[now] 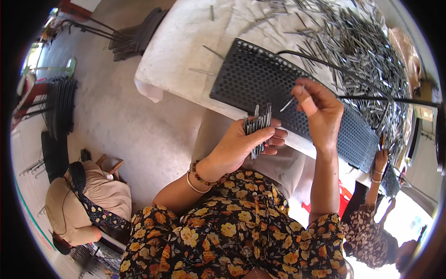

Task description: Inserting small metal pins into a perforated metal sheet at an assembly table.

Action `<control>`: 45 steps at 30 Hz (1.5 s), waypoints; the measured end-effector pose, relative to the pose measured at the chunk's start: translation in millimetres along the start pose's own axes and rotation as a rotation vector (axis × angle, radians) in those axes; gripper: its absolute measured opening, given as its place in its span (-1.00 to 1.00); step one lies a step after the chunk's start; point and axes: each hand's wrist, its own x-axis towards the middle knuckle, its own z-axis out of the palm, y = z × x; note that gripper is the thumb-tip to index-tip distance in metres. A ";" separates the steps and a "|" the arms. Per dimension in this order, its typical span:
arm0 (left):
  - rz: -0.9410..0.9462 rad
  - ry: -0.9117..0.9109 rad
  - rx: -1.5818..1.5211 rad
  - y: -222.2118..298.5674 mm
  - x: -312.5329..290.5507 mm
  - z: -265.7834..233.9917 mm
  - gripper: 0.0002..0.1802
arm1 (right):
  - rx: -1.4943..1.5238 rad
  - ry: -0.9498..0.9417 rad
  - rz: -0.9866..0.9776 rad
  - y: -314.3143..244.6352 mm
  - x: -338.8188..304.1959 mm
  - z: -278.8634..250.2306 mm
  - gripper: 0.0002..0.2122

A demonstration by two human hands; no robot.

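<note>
My left hand (pixel 232 145) is closed around a bundle of thin metal strips (pixel 258 124), which stick out above and below the fingers. To its right, my right hand (pixel 321 114) pinches a single thin metal strip (pixel 287 104) between thumb and fingertips, pointing down and left. Both hands are by the near edge of a long black perforated panel (pixel 244 76) lying at a slant on the table. The right hand hovers over its middle. A bent black rod (pixel 320 60) runs along the panel's far side. The strip's far end is hidden in my fingers.
A large heap of loose metal strips (pixel 367 56) covers the far right of the white-covered table (pixel 179 51). A co-worker's hand (pixel 381 160) reaches in at the right. Another person (pixel 67 209) sits lower left. Black panels (pixel 61 104) stand at the left; more (pixel 139 35) lie upper left.
</note>
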 end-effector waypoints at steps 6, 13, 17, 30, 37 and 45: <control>0.078 0.050 -0.093 24.2 -19.6 -20.1 -0.69 | -0.151 0.260 -0.553 2.1 59.8 65.7 -0.84; 0.056 0.051 -0.169 19.7 -18.8 -34.4 -0.83 | -0.257 0.196 -0.603 5.9 81.0 91.9 -0.84; 0.059 0.032 -0.173 18.3 -16.8 -35.9 -0.77 | -0.380 0.165 -0.747 11.9 87.8 97.1 -0.87; 0.194 0.104 -0.117 21.8 -18.7 -44.9 -0.70 | -0.377 -0.360 -0.175 -21.8 38.6 72.1 -0.81; 0.204 0.106 -0.128 29.1 -14.7 -43.1 -0.68 | -0.087 -0.356 0.097 -20.7 40.9 68.0 -0.80; 0.229 0.112 -0.146 24.4 -14.9 -45.9 -0.70 | -0.057 -0.492 0.183 -16.7 35.2 69.0 -0.80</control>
